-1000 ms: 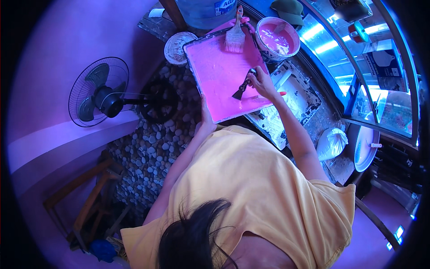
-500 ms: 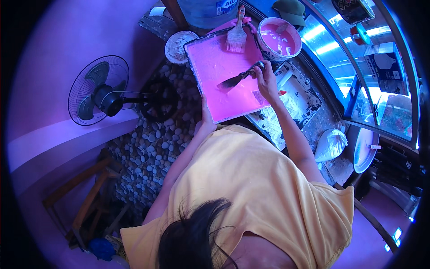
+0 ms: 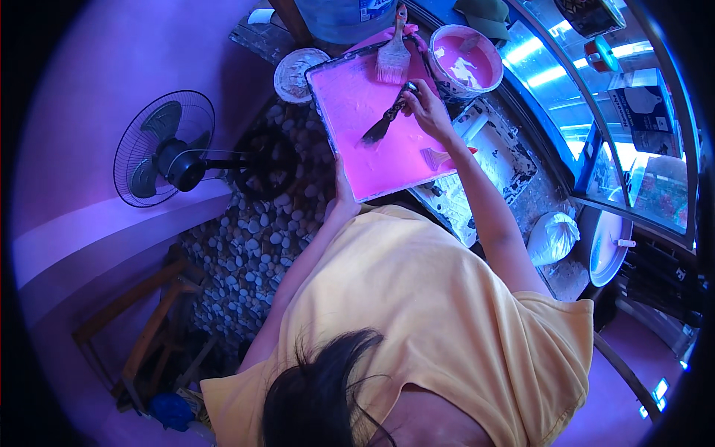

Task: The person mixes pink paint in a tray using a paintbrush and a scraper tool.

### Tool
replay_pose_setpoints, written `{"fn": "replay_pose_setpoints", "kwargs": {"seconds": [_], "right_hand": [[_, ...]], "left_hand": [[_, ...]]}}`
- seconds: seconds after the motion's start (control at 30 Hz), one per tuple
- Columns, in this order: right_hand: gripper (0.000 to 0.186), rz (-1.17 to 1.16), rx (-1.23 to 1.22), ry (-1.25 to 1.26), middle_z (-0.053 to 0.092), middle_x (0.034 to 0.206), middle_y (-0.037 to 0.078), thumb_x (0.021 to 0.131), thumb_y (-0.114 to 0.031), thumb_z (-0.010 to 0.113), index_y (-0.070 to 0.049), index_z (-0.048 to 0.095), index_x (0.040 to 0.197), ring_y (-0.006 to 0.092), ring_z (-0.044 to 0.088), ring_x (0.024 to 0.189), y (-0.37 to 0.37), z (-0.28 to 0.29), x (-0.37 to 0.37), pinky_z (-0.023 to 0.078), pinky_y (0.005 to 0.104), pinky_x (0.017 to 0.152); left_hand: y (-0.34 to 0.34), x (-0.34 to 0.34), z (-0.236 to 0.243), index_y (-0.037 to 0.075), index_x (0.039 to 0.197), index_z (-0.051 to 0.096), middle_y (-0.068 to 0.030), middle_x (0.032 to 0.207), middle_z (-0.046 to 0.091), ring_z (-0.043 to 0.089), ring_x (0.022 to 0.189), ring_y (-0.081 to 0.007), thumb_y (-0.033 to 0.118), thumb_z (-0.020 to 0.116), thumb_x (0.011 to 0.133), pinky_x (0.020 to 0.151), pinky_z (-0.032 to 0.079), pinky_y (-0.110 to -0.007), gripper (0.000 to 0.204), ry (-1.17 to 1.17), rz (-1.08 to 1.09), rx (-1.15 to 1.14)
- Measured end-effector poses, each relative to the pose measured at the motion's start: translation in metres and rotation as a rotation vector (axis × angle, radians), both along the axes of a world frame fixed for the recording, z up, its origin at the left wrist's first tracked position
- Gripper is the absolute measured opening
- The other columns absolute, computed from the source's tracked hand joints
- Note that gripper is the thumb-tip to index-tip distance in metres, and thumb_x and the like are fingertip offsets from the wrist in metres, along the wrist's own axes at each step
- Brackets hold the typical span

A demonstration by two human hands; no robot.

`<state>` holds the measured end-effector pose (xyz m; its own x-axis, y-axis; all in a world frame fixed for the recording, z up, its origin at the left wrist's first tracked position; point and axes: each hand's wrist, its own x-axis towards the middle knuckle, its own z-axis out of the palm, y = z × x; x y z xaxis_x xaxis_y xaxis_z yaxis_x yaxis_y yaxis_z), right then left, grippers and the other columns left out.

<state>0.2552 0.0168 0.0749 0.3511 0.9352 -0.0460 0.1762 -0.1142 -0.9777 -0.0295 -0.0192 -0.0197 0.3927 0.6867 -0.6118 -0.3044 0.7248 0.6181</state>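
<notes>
A shallow rectangular paint tray (image 3: pixel 402 188) coated with pink paint lies in front of me, its dark rim smeared. My left hand (image 3: pixel 343 197) grips its lower left corner; the fingers under the edge are hidden. In my right hand (image 3: pixel 430 112) is a dark putty knife (image 3: pixel 384 124), held by its paint-spotted black handle. Its blade points down-left, at or just above the pink surface; I cannot tell whether it touches. A wide paintbrush (image 3: pixel 392 62) rests across the tray's far edge, bristles inward. Beside my right wrist, a smaller red-tipped brush (image 3: pixel 438 157) lies on the right side.
A bucket of pink paint (image 3: pixel 468 37) stands beyond the tray's right corner, a whitish lid (image 3: pixel 296 77) at its left. A paint-stained board (image 3: pixel 509 153) and a white bag (image 3: pixel 553 237) are on the right. A standing fan (image 3: pixel 165 149) is at left, a glass case (image 3: pixel 596 127) at right.
My right hand has moved up and left with the putty knife, whose handle now stands steeper. The smaller brush shows more fully. My left hand keeps its place on the tray.
</notes>
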Motion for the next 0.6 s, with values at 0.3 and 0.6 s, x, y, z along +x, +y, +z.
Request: {"fn": "replay_pose_setpoints", "kwargs": {"seconds": [0.3,0.6], "right_hand": [[0.024,0.059,0.005,-0.015,0.062,0.084,0.007,0.099,-0.018,0.050,-0.002,0.046,0.118,0.0117,0.059,0.070,-0.001,-0.001,0.008,0.048,0.0267,0.065],[0.027,0.053,-0.009,-0.067,0.062,0.080,0.007,0.098,-0.020,0.053,-0.004,0.048,0.119,0.0139,0.060,0.069,-0.002,-0.004,-0.005,0.049,0.0290,0.065]], "left_hand": [[0.004,0.003,-0.001,0.011,0.131,0.045,-0.0087,0.120,0.054,0.055,0.111,-0.0226,0.053,0.043,0.091,0.094,0.045,-0.039,0.058,-0.004,-0.003,-0.009],[0.008,0.012,0.003,0.010,0.129,0.046,-0.0091,0.118,0.056,0.056,0.110,-0.0230,0.051,0.045,0.089,0.092,0.046,-0.039,0.057,-0.011,0.004,-0.010]]}}
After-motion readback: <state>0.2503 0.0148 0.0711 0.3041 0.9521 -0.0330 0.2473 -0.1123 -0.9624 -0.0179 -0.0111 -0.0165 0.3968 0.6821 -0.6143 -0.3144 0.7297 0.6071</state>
